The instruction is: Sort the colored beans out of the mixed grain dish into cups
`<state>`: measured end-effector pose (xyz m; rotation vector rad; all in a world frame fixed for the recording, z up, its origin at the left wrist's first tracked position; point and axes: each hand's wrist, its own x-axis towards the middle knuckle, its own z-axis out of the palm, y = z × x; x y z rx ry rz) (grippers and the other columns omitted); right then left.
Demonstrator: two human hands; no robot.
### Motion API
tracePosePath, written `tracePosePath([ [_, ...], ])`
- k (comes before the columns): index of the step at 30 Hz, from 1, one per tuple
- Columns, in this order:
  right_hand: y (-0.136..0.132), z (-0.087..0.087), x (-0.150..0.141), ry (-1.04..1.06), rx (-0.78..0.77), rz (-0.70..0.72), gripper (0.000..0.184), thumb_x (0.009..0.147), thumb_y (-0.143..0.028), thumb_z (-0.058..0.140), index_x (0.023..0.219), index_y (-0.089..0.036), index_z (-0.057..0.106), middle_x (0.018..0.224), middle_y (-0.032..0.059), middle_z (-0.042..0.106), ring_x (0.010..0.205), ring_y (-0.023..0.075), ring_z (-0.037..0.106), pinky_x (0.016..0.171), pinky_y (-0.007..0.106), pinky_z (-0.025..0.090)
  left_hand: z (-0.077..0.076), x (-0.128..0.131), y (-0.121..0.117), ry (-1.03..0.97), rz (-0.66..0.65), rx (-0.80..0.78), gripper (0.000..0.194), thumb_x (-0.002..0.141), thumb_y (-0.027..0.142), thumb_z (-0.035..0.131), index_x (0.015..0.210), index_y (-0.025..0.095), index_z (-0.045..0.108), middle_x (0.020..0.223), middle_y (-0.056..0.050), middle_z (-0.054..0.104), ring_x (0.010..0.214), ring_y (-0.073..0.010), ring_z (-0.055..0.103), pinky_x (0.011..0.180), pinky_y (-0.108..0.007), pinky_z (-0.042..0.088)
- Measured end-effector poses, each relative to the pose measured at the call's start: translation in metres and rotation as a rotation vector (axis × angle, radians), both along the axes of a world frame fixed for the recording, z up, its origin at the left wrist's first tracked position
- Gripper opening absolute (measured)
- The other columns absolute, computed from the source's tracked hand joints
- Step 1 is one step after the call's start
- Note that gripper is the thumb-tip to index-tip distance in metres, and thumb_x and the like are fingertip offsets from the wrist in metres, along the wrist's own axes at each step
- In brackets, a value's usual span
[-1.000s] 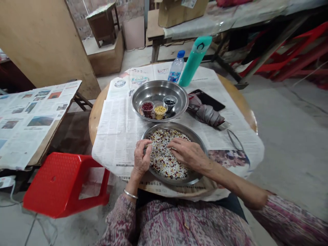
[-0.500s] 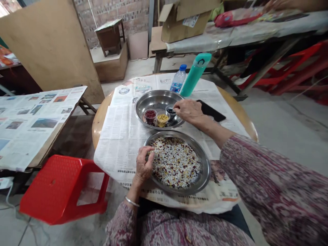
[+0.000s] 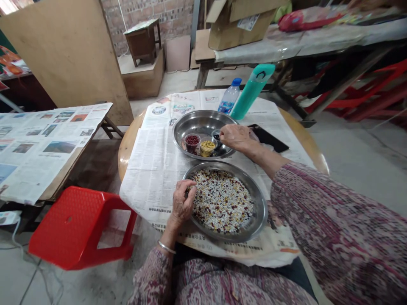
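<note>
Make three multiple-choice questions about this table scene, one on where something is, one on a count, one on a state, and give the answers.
1. What is the right hand above?
A. the red stool
B. the plate holding small cups
C. the floor

2. How many small cups stand in that plate?
A. one
B. two
C. three

3. How is the left hand placed?
A. curled, fingers at the mixed beans
B. flat on the newspaper
C. gripping a bottle

Answers:
1. B, the hand reaches over that plate's rim.
2. C, red, yellow and dark contents show.
3. A, its curled fingers sit among the beans.
</note>
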<state>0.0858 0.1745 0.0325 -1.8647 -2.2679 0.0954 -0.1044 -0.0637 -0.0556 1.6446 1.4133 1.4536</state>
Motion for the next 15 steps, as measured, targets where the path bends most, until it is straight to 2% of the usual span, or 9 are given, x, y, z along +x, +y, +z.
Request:
tracePosePath([
  [4,-0.025,0.013,0.007,0.071,0.047,0.025,0.019,0.093,-0.021,0.052,0.090,-0.018,0.070,0.102,0.0134,0.071,0.095,0.0254,0.064,0.083,0.042,0.052,0.000,0.000,0.000,0.004,0.002,0.008,0.018,0.101,0.028,0.053,0.107,0.020,0.067,0.109,-0.008,0.068,0.109,-0.0209,0.062,0.101,-0.039,0.050],
  [7,-0.073,0.014,0.013,0.138,0.094,0.115,0.023,0.098,-0.025,0.044,0.096,-0.019,0.067,0.104,0.0124,0.070,0.092,0.0240,0.062,0.081,0.040,0.049,0.000,0.000,0.000,0.009,0.000,0.016,0.018,0.101,0.029,0.053,0.107,0.020,0.067,0.109,-0.008,0.068,0.109,-0.0212,0.062,0.101,-0.039,0.050],
  [9,-0.117,0.003,0.014,0.216,0.073,0.275,0.022,0.100,-0.026,0.044,0.094,-0.019,0.064,0.092,0.0100,0.068,0.079,0.0212,0.060,0.071,0.036,0.047,0.000,0.000,0.001,0.012,-0.003,0.021,0.018,0.101,0.030,0.053,0.107,0.020,0.067,0.109,-0.008,0.069,0.110,-0.0212,0.062,0.101,-0.039,0.050],
  [11,-0.163,-0.017,0.010,0.233,0.019,0.425,0.016,0.097,-0.023,0.051,0.085,-0.020,0.062,0.084,0.0047,0.068,0.075,0.0171,0.060,0.070,0.031,0.046,0.002,0.000,0.001,0.013,-0.006,0.030,0.018,0.101,0.029,0.053,0.107,0.020,0.067,0.109,-0.008,0.069,0.109,-0.0210,0.062,0.101,-0.038,0.049],
  [12,-0.183,-0.028,0.008,0.227,0.016,0.571,0.016,0.098,-0.021,0.051,0.086,-0.020,0.062,0.084,0.0045,0.067,0.076,0.0167,0.060,0.071,0.030,0.045,0.003,0.000,0.001,0.014,-0.008,0.033,0.018,0.102,0.029,0.052,0.107,0.020,0.067,0.109,-0.008,0.069,0.109,-0.0208,0.062,0.101,-0.038,0.049],
  [13,-0.200,-0.040,0.005,0.201,0.037,0.678,0.016,0.098,-0.020,0.050,0.087,-0.020,0.062,0.083,0.0046,0.067,0.076,0.0166,0.060,0.070,0.030,0.044,0.004,0.000,0.001,0.018,-0.008,0.034,0.018,0.102,0.028,0.052,0.107,0.020,0.067,0.108,-0.008,0.069,0.109,-0.0207,0.062,0.101,-0.038,0.049],
  [15,-0.220,-0.058,0.003,0.121,0.080,0.777,0.019,0.097,-0.015,0.050,0.083,-0.020,0.062,0.079,0.0048,0.067,0.073,0.0169,0.059,0.066,0.030,0.041,0.006,0.000,0.001,0.034,-0.003,0.030,0.017,0.102,0.027,0.052,0.106,0.020,0.066,0.108,-0.007,0.069,0.108,-0.0205,0.062,0.101,-0.038,0.049],
])
